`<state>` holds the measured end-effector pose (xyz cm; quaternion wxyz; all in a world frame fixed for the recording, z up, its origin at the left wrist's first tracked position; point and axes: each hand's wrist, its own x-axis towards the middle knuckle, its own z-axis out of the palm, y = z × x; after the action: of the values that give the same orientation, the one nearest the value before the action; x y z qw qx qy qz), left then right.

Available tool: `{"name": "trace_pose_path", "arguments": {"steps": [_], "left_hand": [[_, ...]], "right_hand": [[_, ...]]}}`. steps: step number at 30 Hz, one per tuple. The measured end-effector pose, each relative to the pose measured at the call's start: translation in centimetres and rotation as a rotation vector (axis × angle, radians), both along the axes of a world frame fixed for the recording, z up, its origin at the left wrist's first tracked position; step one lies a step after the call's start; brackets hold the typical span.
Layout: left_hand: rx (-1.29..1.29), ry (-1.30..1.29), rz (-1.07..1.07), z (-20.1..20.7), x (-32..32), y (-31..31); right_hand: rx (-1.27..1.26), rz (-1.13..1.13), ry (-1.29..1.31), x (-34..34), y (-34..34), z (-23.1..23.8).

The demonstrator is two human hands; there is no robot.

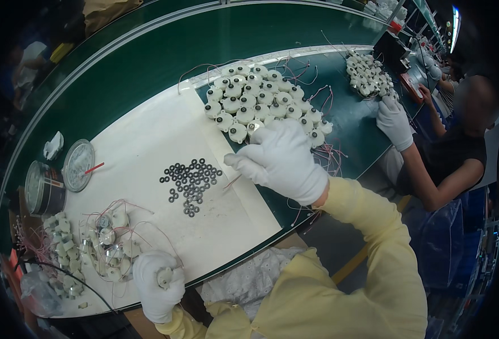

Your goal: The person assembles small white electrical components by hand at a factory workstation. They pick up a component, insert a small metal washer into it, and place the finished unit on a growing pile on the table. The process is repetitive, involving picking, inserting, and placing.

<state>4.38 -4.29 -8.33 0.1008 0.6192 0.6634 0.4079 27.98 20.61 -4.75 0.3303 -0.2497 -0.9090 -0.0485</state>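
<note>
My right hand (286, 161), in a white glove, reaches over the near edge of a packed group of small cream-coloured motors (248, 100), most topped with a black ring. Its fingers are closed at a small motor (254, 126) with a bare shiny top; the fingertips are partly hidden. A thin pink wire comes out below the thumb. My left hand (158, 285), also gloved, is curled round another small cream motor (165, 277) at the table's front edge. Between the hands, loose black rings (191, 183) lie scattered on the white sheet (142, 141).
Wired motors (111, 237) and cream parts (63, 248) pile up at left. Behind them stand a clear tub (44, 189) and a round lid (80, 165) with a red stick. At right, a co-worker's gloved hand (395, 121) touches another motor group (368, 74). A black cable (71, 275) crosses the front left.
</note>
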Motion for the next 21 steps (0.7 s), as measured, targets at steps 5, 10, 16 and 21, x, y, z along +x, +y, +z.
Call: {"name": "trace_pose_path", "arguments": {"steps": [5, 10, 16, 21], "left_hand": [[-0.016, 0.012, -0.021, 0.1, 0.0, 0.1], [-0.067, -0.041, -0.044, -1.0, -0.8, -0.8], [-0.128, -0.027, -0.04, -0.9, -1.2, -1.0], [-0.038, -0.124, -0.037, -0.5, -0.3, -0.1]], "right_hand": [[0.149, -0.076, -0.112, -0.6, 0.5, -2.1], [0.206, -0.063, -0.113, -1.2, 0.8, -2.6], [0.251, -0.105, -0.114, -1.0, 1.1, -2.2], [0.17, -0.211, -0.072, -0.1, 1.8, 0.2]]}}
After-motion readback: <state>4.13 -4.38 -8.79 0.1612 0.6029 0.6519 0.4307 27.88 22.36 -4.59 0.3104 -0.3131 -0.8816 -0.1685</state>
